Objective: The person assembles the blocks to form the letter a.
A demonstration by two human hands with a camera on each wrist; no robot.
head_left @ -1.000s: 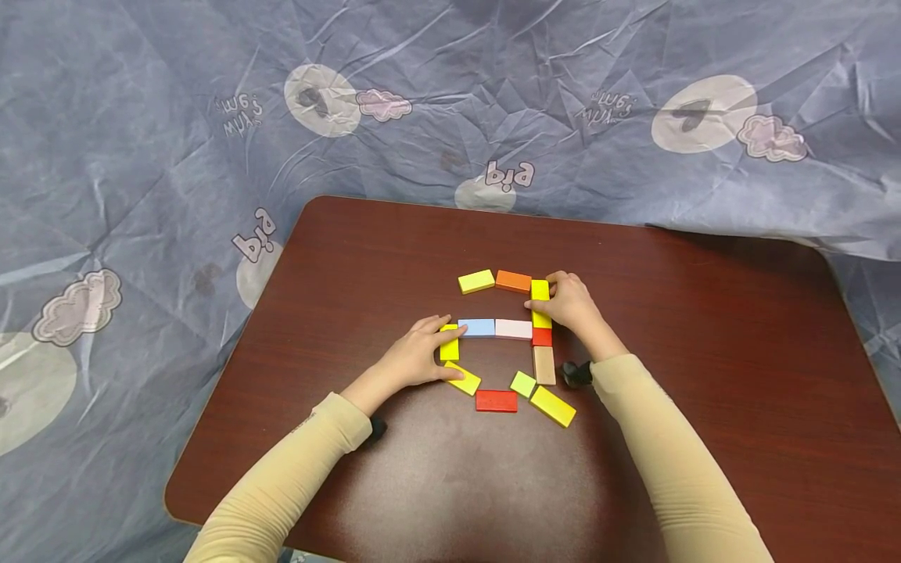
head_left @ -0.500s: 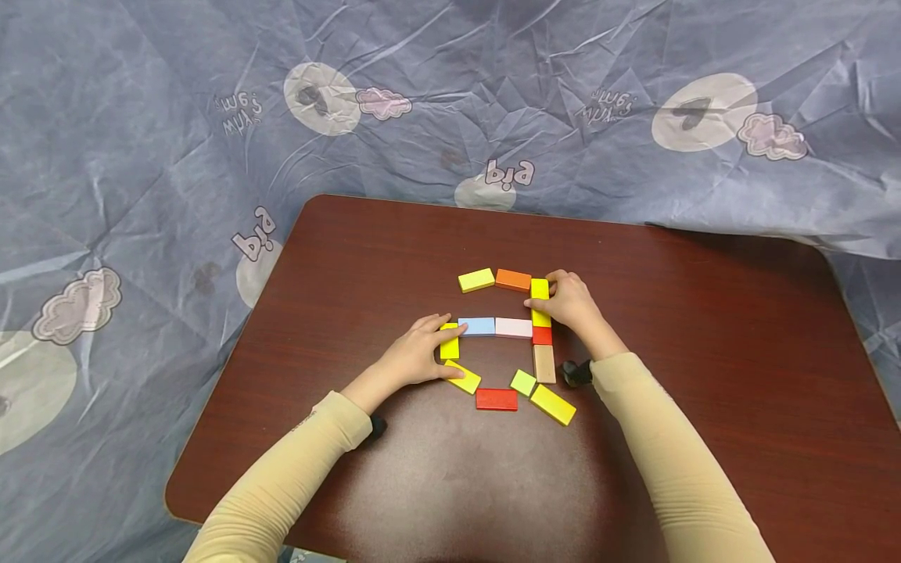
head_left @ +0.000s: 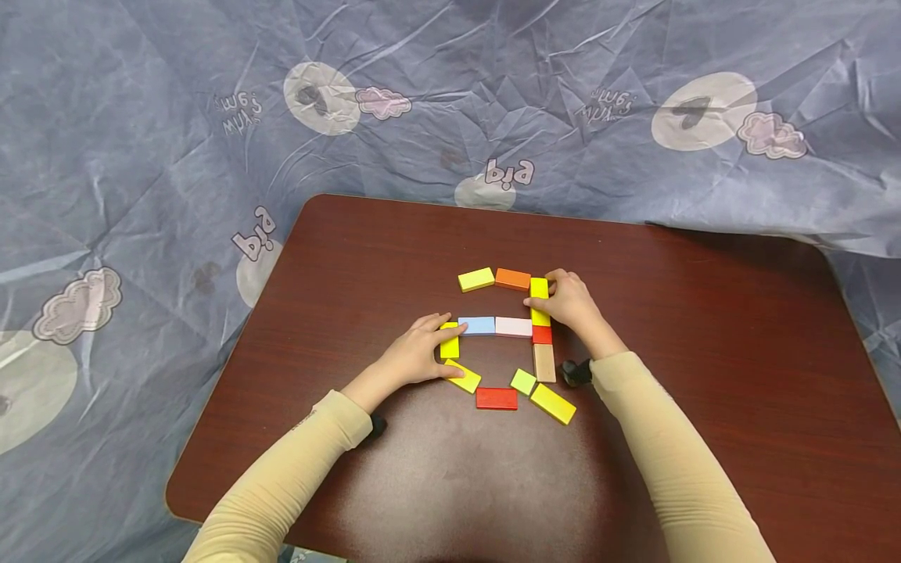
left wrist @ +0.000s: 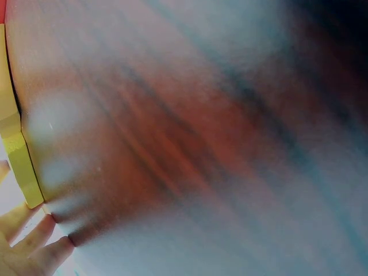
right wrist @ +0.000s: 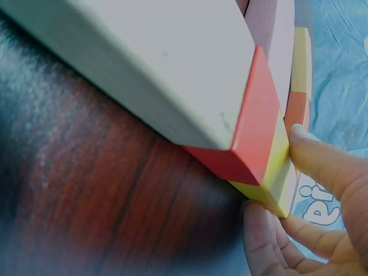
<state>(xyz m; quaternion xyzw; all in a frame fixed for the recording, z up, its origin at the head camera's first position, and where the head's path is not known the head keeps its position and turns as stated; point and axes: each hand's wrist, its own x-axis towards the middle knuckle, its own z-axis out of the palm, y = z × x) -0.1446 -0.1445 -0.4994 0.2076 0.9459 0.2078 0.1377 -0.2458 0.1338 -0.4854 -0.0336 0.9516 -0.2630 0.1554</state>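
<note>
Between the thumb and fingers of my right hand is a yellow block, lying flat at the upper right of a block outline. A small red block and a beige block continue the line below it. My left hand rests at the left side with fingers spread. Its index finger lies across a yellow block and reaches the blue block; its thumb touches a slanted yellow block. A pink block joins the blue one to the right column. The left wrist view is mostly blurred.
An orange block and a pale yellow block form the top row. Lower down lie a red block, a small green block and a slanted yellow block. Grey-blue cloth hangs behind the brown table.
</note>
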